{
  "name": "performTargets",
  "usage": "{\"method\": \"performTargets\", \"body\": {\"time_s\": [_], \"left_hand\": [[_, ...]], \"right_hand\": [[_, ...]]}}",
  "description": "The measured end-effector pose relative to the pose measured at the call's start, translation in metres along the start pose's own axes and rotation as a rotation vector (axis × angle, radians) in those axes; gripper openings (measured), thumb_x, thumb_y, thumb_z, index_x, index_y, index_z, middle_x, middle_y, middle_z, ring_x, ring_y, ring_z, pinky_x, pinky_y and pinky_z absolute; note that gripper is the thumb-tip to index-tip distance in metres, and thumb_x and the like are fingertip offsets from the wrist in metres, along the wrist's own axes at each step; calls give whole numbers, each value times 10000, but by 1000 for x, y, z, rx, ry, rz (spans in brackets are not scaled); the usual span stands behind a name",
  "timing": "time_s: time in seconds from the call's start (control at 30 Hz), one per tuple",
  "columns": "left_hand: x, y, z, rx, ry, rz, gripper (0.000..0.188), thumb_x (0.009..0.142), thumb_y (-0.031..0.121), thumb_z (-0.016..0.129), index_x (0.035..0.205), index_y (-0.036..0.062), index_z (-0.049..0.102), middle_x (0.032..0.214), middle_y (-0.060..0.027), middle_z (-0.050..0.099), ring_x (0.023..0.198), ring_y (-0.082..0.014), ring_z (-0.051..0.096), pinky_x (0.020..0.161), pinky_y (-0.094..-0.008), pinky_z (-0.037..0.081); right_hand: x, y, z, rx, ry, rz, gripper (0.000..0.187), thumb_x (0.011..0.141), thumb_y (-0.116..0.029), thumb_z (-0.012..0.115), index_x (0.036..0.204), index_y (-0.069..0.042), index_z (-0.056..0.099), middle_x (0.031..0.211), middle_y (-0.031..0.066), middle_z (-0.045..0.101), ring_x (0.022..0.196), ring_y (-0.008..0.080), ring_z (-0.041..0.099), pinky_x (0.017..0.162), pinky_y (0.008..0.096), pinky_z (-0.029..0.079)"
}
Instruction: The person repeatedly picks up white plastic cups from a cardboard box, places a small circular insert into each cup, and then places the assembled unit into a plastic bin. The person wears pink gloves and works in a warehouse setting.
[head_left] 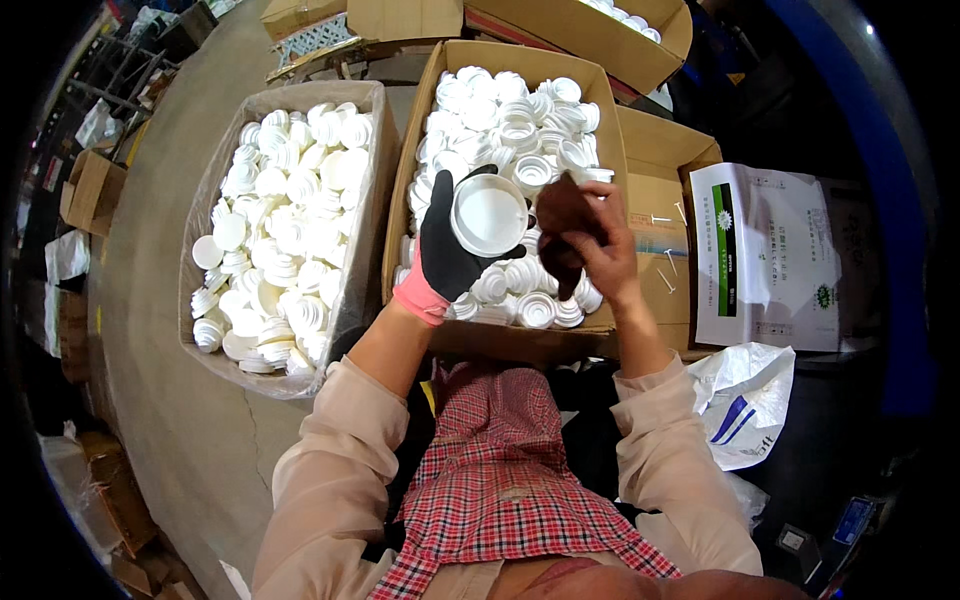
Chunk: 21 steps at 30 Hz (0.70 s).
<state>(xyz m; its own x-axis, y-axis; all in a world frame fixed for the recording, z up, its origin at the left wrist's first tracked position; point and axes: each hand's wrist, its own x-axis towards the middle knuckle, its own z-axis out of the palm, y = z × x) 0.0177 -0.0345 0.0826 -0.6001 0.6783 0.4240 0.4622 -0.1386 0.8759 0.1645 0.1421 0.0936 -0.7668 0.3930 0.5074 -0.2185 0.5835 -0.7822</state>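
My left hand (448, 262) wears a black glove with a pink cuff. Its fingers are wrapped round a round white plastic lid (489, 215), whose raised rim and shallow hollow face up. In my bare right hand (607, 243) is a limp dark brown piece (568, 215), perhaps cloth or sandpaper, pinched between the fingers. It hangs just right of the lid, with a small gap between them. Both hands are above a cardboard box (402, 210) heaped with similar white stepped lids (517, 110).
Left of this box stands another, plastic-lined box (360, 300) full of white lids. At the right, an open carton (650, 190) holds several white pin-like pieces (667, 281), beside a printed white carton sheet (770, 260). A crumpled white plastic bag (745, 390) lies near my right elbow.
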Motion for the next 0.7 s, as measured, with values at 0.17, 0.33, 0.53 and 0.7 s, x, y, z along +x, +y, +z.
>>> {"method": "performTargets", "body": {"time_s": [0.17,0.33,0.53,0.7], "left_hand": [[-2,-7,20,-165,69,-40,579,804,82,725,1294,-38,442,1147,-157,625,993,-240,630,888,-331,499],[-35,-60,32,-957,-73,-411,597,809,92,726,1313,5,418,1002,-100,638,908,-183,623,816,-317,525],[-37,-19,59,-617,-144,-418,302,1030,162,408,1309,48,420,1203,-73,528,1092,-157,536,943,-299,457],[-15,20,33,-24,-106,5,439,898,53,494,1333,5,455,1234,-148,566,1160,-225,542,1000,-334,419]], "right_hand": [[-18,-18,32,-163,-214,-81,364,753,-22,711,1097,3,592,1065,157,515,970,349,566,837,379,482],[-23,-47,50,-147,-208,-256,370,765,-17,702,1124,-1,615,1028,152,519,882,312,574,747,362,494],[-9,-34,35,-334,-59,-201,405,740,24,680,1138,-33,638,1052,156,510,893,336,604,751,382,510],[-2,-20,22,-442,-26,-19,312,796,-33,669,1105,-13,625,1053,162,523,915,362,591,787,408,494]]}}
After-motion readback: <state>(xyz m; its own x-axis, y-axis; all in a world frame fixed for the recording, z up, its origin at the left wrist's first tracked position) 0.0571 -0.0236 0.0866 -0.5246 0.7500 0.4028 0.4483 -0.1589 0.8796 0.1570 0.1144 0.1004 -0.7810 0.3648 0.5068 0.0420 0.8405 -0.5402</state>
